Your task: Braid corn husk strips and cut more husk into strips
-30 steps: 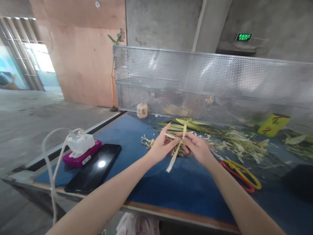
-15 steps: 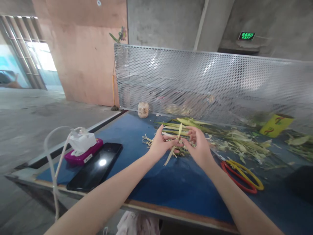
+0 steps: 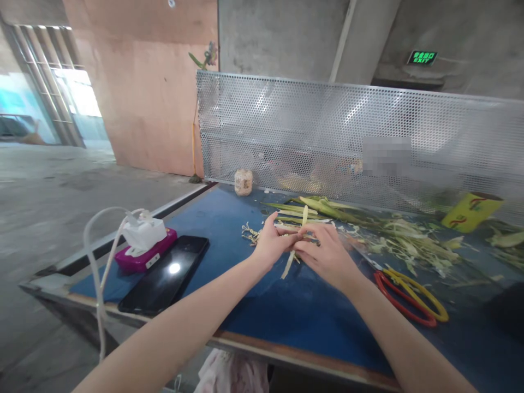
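Note:
My left hand (image 3: 273, 240) pinches a pale, flat leaf strip (image 3: 289, 266) above the blue table. One end of the strip stands up past my fingers and the other hangs down toward me. My right hand (image 3: 325, 250) meets it from the right, fingers closed at the strip's middle, where the fingertips cover the crossing point. Behind my hands lie long green-yellow husk leaves (image 3: 323, 208). A small bunch of knotted, pale pieces (image 3: 250, 233) rests just left of my left hand. Scissors (image 3: 411, 295) with one red and one yellow handle lie right of my right wrist.
On the left are a black phone (image 3: 166, 278) and a purple power strip (image 3: 141, 259) with a white plug and cable. Shredded husks (image 3: 413, 240) and a yellow can-like roll (image 3: 472, 212) lie to the right. A perforated metal panel (image 3: 286, 131) borders the back; a jar (image 3: 243, 182) stands there.
My right hand has turned over and brought its fingers in, closing at the middle of the strip beside my left fingertips. The whole view has shifted slightly.

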Available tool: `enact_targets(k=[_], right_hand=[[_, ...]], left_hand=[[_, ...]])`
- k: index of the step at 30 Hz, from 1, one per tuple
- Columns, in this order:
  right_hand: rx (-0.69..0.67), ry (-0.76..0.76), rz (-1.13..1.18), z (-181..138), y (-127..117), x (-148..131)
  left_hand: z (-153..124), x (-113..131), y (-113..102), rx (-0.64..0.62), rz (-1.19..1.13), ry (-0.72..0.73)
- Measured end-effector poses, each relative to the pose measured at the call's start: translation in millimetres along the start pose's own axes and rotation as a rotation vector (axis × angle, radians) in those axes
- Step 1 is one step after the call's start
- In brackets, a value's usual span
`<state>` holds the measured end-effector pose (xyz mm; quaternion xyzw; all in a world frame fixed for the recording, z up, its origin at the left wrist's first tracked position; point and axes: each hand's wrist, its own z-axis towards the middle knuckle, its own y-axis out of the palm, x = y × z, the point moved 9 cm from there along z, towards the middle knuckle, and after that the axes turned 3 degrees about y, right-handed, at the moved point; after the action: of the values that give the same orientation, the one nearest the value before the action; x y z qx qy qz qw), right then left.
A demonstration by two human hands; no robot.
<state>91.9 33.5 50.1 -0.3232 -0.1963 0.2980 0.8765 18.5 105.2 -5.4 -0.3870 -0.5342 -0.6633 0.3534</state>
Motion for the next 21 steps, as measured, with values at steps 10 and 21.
enact_targets(k=[10,21], right_hand=[[0.112,0.377,0.542,-0.9,-0.3,42.8],[0.098,0.879,0.84,-24.2,27.4,80.0]], left_hand=[[-1.5,8.1,0.7,-0.019,-0.031,0.023],[-0.2,13.9,10.7,-0.136,0.049,0.135]])
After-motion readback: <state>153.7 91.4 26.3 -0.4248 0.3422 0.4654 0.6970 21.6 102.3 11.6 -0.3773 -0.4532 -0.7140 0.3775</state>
